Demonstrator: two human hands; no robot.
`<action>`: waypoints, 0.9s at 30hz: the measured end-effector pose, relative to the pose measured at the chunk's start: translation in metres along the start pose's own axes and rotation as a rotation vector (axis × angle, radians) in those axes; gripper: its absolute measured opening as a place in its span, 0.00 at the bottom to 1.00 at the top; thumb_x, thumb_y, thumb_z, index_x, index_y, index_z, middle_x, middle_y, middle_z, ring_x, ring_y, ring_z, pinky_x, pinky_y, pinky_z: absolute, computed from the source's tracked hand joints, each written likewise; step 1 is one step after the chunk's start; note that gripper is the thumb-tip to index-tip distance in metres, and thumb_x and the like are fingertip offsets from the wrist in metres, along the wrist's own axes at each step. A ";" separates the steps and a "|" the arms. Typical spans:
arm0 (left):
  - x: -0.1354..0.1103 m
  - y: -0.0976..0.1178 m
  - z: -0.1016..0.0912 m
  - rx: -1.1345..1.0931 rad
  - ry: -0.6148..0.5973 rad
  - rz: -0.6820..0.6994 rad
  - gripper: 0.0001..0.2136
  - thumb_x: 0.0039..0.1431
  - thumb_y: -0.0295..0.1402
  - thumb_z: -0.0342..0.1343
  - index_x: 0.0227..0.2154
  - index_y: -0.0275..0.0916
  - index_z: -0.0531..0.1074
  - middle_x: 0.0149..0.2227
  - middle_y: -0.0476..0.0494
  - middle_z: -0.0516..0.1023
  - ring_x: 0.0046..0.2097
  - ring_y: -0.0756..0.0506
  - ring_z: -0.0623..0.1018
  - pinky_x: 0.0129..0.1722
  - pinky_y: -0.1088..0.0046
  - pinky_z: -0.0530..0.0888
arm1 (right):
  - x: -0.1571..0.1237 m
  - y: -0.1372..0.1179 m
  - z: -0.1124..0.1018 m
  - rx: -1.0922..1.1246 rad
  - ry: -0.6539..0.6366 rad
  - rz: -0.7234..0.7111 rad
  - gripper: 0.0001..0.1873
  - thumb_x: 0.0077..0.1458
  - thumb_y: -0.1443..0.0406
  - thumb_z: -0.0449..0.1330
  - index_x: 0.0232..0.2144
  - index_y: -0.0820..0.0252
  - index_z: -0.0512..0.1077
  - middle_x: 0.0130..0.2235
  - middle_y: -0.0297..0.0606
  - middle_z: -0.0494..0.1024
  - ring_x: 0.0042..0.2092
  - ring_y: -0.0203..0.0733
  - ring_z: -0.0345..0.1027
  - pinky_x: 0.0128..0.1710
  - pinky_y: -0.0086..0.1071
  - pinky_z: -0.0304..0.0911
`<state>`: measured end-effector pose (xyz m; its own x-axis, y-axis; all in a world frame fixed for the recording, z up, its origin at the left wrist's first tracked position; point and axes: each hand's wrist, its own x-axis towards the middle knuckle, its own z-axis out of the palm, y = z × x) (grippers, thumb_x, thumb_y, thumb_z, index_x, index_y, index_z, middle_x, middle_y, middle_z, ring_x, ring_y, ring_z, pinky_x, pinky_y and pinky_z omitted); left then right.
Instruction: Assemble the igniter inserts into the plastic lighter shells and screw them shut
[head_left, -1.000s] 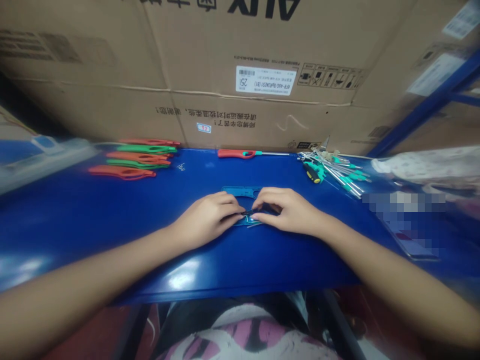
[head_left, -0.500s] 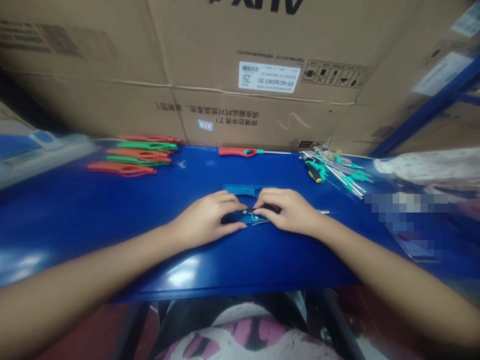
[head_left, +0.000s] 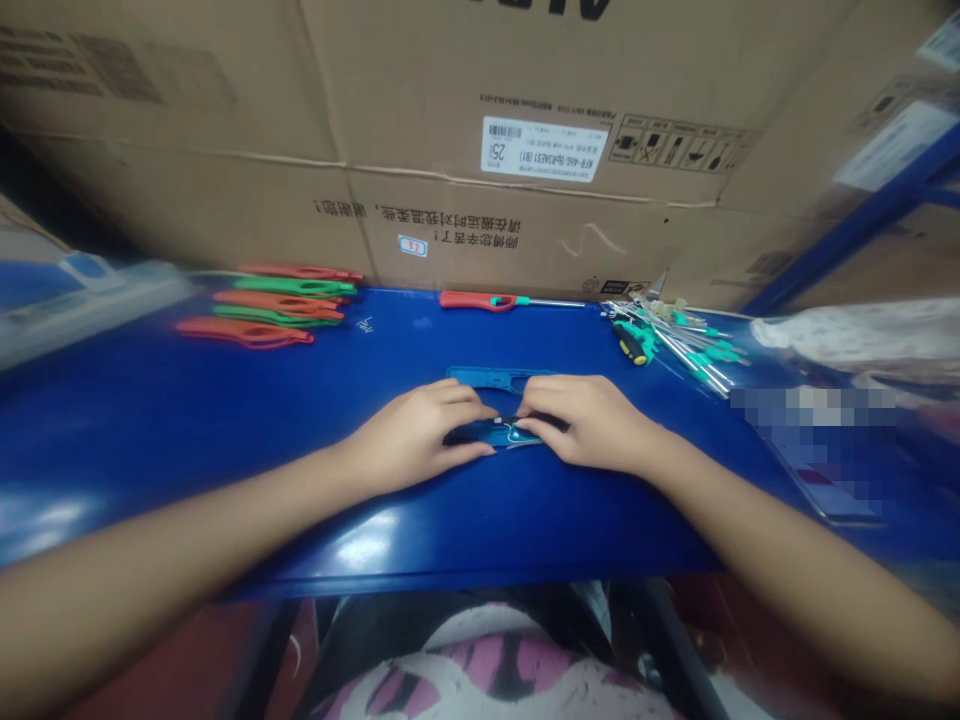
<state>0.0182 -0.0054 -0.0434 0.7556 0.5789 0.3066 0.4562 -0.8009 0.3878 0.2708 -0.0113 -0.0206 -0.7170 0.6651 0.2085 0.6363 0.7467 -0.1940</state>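
Note:
Both my hands rest on a blue table point(head_left: 187, 420) around a teal plastic lighter shell half point(head_left: 499, 433) with small wire and dark parts in it. My left hand point(head_left: 416, 435) curls its fingers round the shell's left end and presses it down. My right hand point(head_left: 585, 420) pinches at a small part in the shell's middle; what the fingertips hold is too small to name. A second teal shell half point(head_left: 487, 378) lies just behind the hands.
Several red and green lighter shells point(head_left: 274, 305) lie at the back left. One assembled red long lighter point(head_left: 499, 300) lies at the back centre. A pile of green-tipped metal rods with a screwdriver point(head_left: 671, 340) sits at the back right. Cardboard boxes point(head_left: 450, 130) wall the table's back.
My hands stay on the teal shell, with the fingers shifting slightly and the right fingertips drawing closer to the left hand. The view has tilted a little.

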 end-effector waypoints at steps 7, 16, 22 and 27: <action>-0.001 -0.002 0.001 -0.005 -0.002 0.027 0.15 0.65 0.38 0.58 0.52 0.39 0.76 0.44 0.41 0.78 0.47 0.42 0.76 0.48 0.63 0.74 | -0.001 0.002 0.001 -0.147 -0.072 -0.062 0.12 0.68 0.63 0.52 0.34 0.59 0.72 0.36 0.35 0.77 0.35 0.36 0.69 0.31 0.31 0.52; -0.001 -0.003 0.003 0.014 0.008 0.050 0.16 0.65 0.38 0.59 0.52 0.39 0.76 0.43 0.41 0.78 0.45 0.43 0.76 0.47 0.65 0.74 | 0.001 0.000 0.003 -0.212 -0.073 -0.050 0.13 0.68 0.61 0.53 0.36 0.59 0.74 0.37 0.36 0.79 0.34 0.37 0.70 0.31 0.32 0.52; 0.000 0.003 -0.002 0.180 -0.055 0.078 0.15 0.67 0.38 0.55 0.53 0.42 0.76 0.44 0.42 0.77 0.43 0.43 0.77 0.44 0.65 0.75 | 0.001 -0.003 0.002 -0.177 -0.051 -0.035 0.14 0.68 0.60 0.53 0.36 0.59 0.75 0.38 0.36 0.80 0.35 0.37 0.72 0.31 0.31 0.54; 0.000 0.008 -0.008 0.328 -0.112 0.059 0.15 0.69 0.38 0.53 0.54 0.42 0.76 0.45 0.40 0.78 0.44 0.41 0.78 0.45 0.61 0.76 | -0.006 0.016 -0.020 0.090 -0.003 0.112 0.10 0.65 0.62 0.56 0.38 0.59 0.76 0.39 0.37 0.80 0.38 0.38 0.71 0.36 0.31 0.59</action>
<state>0.0182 -0.0106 -0.0330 0.8239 0.5242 0.2154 0.5233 -0.8496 0.0663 0.2916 -0.0033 -0.0056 -0.6440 0.7441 0.1777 0.6842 0.6641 -0.3014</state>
